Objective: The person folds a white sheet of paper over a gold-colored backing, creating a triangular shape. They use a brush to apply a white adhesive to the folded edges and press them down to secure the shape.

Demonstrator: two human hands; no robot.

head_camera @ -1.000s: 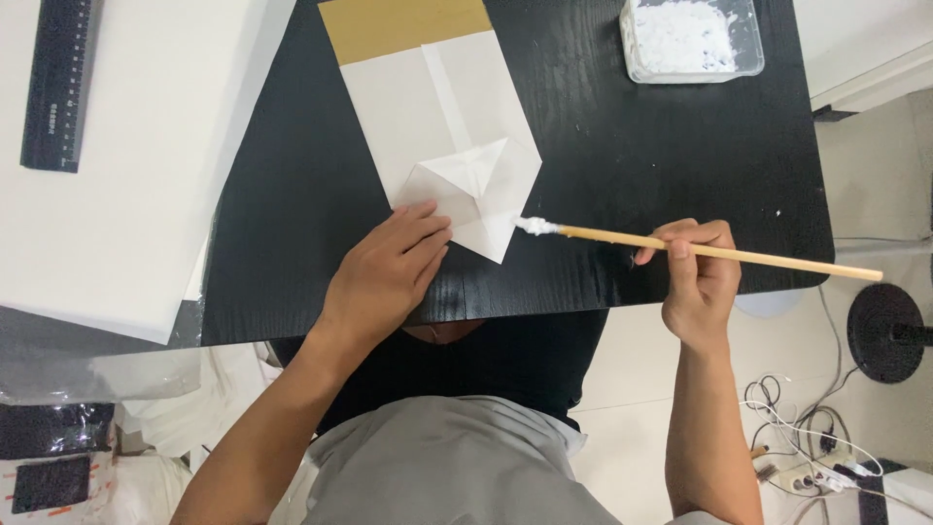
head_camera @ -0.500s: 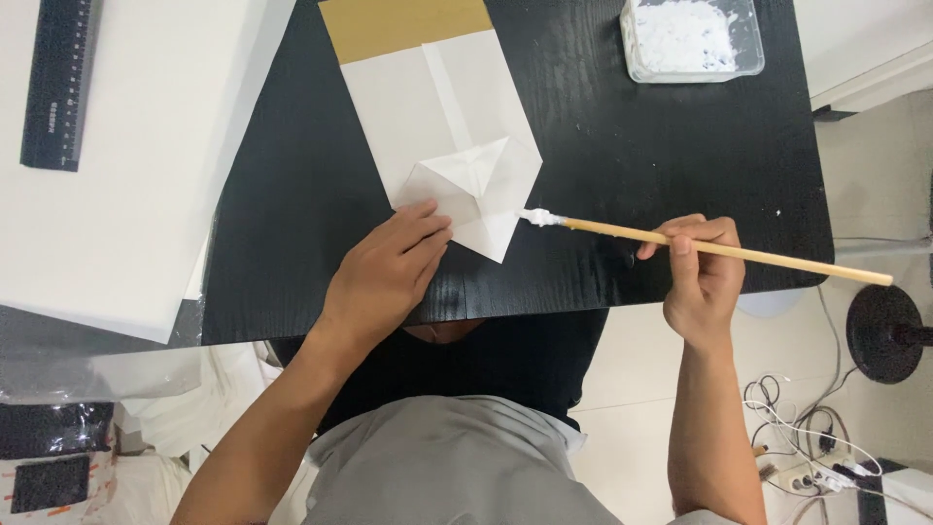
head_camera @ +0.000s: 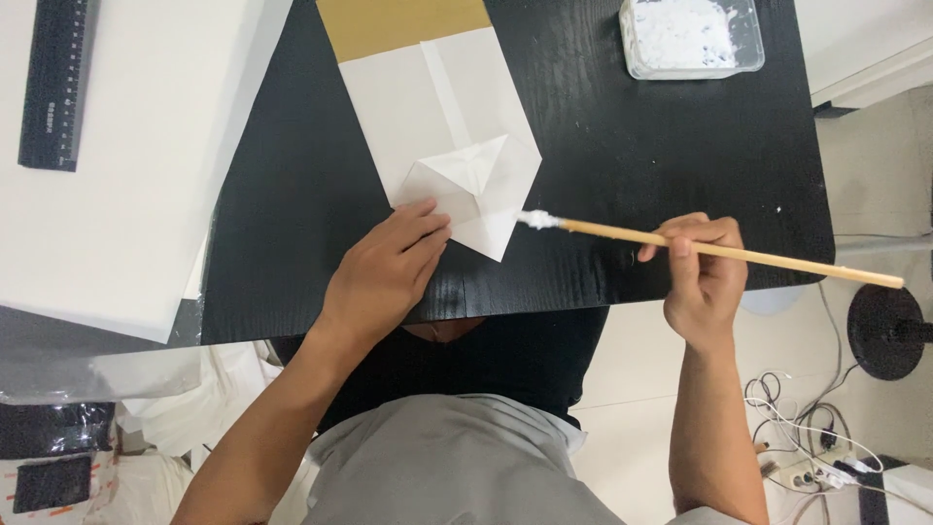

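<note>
Left hand [head_camera: 384,272] lies flat, fingers [head_camera: 426,222] spread, pressing the folded white paper [head_camera: 457,165] near the table's [head_camera: 622,136] front edge. Right hand [head_camera: 702,277] fingers pinch the brush [head_camera: 719,251], its tip just beside the paper's corner.

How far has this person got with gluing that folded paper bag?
Done: the white paper bag already has its bottom folded into triangular flaps. In hand: the left hand presses the fold flat while the right hand holds a wooden brush, its white-pasted tip at the flap's edge. Left: the flaps look unsealed; the paste tub sits apart.
</note>
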